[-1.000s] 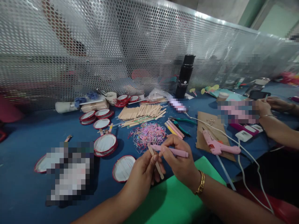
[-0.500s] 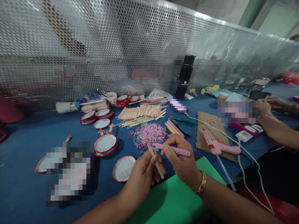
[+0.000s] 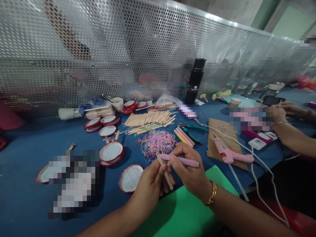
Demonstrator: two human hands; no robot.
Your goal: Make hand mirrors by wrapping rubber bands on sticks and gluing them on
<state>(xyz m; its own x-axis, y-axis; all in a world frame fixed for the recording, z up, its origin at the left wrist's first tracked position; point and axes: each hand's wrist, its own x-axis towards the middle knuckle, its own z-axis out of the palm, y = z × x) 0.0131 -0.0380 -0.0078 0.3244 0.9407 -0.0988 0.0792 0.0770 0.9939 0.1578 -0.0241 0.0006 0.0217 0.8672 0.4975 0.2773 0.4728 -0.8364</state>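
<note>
My left hand point(image 3: 151, 179) pinches a flat wooden stick point(image 3: 169, 180), which slants down to the right. A pink marker point(image 3: 186, 160) is in the closed fingers of my right hand point(image 3: 191, 171), with its tip at the upper end of the stick. Both hands are close together over the edge of a green sheet point(image 3: 182, 210). Just beyond them lies a tangled pile of colourful bands point(image 3: 158, 141). A round white lid with a red rim point(image 3: 130, 178) rests left of my left hand.
Wooden sticks point(image 3: 148, 118), several markers point(image 3: 184, 135), green-handled pliers point(image 3: 190, 134) and a black bottle point(image 3: 196, 80) stand or lie behind. A pink glue gun point(image 3: 229, 154) rests on cardboard at right. Another person's hands point(image 3: 280, 113) are at far right. A perforated metal screen point(image 3: 103, 56) runs behind.
My right hand has shifted slightly left with the pink marker, whose tip is now at the stick's upper end. My left hand and the stick look almost unmoved.
</note>
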